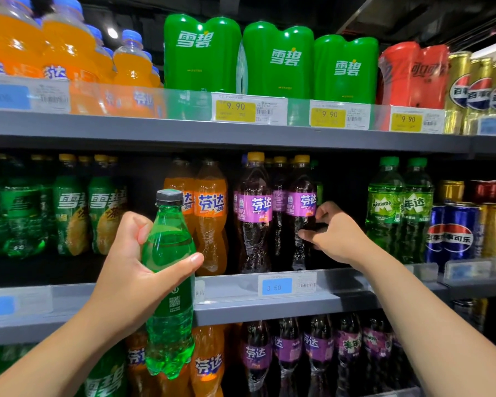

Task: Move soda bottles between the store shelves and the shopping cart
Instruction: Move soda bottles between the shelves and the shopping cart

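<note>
Left hand grips a green soda bottle. The fingers wrap its waisted middle, the thumb lies across the front, and the bottle is upright in front of the shelving. It is clear ribbed green plastic with a dark grey screw cap, a smooth upper body and a lobed base. The liquid level sits just under the shoulder.

Right hand reaches into the shelf bay to the right of the left hand. Its thumb is on the pinched waist of a grape soda bottle and the fingers curl round the bottle's right side. The bay is dark, so we judge this a grip only from the curl of the fingers. That bottle has dark liquid, a glossy purple label and a yellow cap, and it stands on the shelf touching its purple neighbour on the left.

Between the hands stand two orange soda bottles, just behind the green bottle.

Open room:
- A dark unfilled slot lies directly above the left hand, beside the orange pair.
- A second gap lies above the right hand, before the apple-green bottles.

Edges:
- The grey metal shelf lip runs below both wrists, with a clear plastic rail and a blue price tag.
- The upper shelf closes the bay just over the caps.
</note>
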